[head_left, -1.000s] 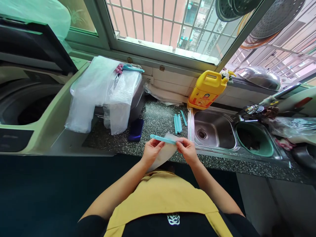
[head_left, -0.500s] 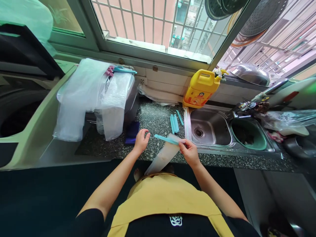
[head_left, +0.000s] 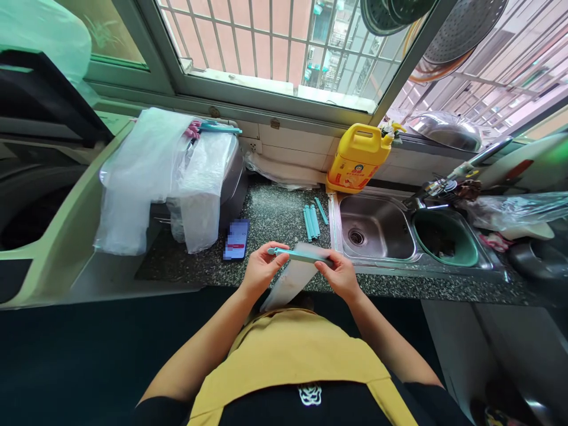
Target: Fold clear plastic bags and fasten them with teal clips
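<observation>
The clip (head_left: 304,255) is up in the person's grasp, in front of the body and above the near edge of the bench (head_left: 277,204), its long axis running crosswise from hand to hand and dipping slightly toward the right. That line between the hands is the governing relation: the left hand (head_left: 261,271) has one end, the right hand (head_left: 341,276) the other, so neither is nearer to it. The bag (head_left: 290,285) lies across the clip nearer the right hand — a short edge showing beyond the bar, the longer part slanting down and leftward toward the apron (head_left: 297,349). The clip's left stretch is bare of film. Left hand: pinching the bar between thumb and curled fingers, thumb on the near side. Right hand: pinching the far-right end together with the bag's corner, thumb pointing inward. Both forearms converge from the sides with the elbows out, wrists level with each other. Whether the clip is fully fastened I cannot tell. Spare clips (head_left: 311,222) lie beyond the hands, left of the sink (head_left: 377,228); a phone (head_left: 236,239) rests near the left hand.
</observation>
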Action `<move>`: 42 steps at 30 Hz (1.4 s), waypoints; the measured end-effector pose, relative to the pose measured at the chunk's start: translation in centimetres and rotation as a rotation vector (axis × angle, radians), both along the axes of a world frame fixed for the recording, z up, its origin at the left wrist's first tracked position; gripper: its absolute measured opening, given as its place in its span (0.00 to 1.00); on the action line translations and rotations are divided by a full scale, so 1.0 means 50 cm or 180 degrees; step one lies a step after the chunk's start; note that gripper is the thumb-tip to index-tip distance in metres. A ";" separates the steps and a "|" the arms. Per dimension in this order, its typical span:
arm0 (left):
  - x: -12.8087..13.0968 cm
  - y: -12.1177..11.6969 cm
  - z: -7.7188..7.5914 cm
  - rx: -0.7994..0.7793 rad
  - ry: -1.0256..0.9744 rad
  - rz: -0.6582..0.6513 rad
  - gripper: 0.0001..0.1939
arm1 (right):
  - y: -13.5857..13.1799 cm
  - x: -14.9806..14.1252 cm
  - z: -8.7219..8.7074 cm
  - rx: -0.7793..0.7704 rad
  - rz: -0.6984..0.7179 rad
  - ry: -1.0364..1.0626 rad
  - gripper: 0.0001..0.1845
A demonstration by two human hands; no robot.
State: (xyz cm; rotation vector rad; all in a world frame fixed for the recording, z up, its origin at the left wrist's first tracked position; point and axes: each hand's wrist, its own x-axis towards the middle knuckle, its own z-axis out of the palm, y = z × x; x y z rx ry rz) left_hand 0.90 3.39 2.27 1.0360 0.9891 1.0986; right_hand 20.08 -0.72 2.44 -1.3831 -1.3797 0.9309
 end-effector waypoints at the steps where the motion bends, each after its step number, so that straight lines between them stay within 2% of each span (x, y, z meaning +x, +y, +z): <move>1: -0.001 -0.004 0.005 -0.0003 0.0018 -0.0016 0.15 | -0.001 0.002 0.006 0.0014 0.0051 -0.0069 0.15; 5: -0.004 -0.016 0.022 0.0029 -0.0008 -0.0071 0.13 | -0.008 0.006 0.024 0.0175 0.0087 -0.0217 0.14; 9: -0.006 -0.020 0.031 0.0036 -0.0071 -0.0080 0.11 | -0.014 0.005 0.027 0.0282 0.0104 -0.0218 0.13; 21: -0.016 -0.029 0.019 0.0278 -0.0035 -0.0085 0.09 | -0.026 0.000 0.032 0.0250 0.0119 -0.0265 0.13; 23: -0.015 -0.029 0.012 0.0367 -0.0122 -0.0217 0.13 | -0.028 -0.004 0.034 0.0265 0.0134 -0.0249 0.14; 26: -0.007 -0.028 -0.007 0.0247 -0.0064 -0.0739 0.23 | -0.026 -0.011 0.040 0.0374 0.0247 -0.0238 0.13; 28: 0.002 -0.030 -0.026 -0.0072 0.0116 -0.1132 0.19 | -0.019 -0.013 0.046 0.0444 0.0290 -0.0235 0.13; 30: 0.007 -0.032 -0.045 -0.0348 0.0210 -0.1340 0.17 | -0.008 -0.013 0.055 0.0474 0.0235 -0.0211 0.14; 37: -0.031 -0.045 -0.114 -0.0686 0.0403 -0.1409 0.18 | 0.042 0.002 0.093 0.0578 -0.0092 0.0030 0.17; 42: -0.077 -0.074 -0.185 -0.0865 0.0595 -0.1393 0.19 | 0.067 0.011 0.119 0.0739 -0.0257 0.0060 0.16</move>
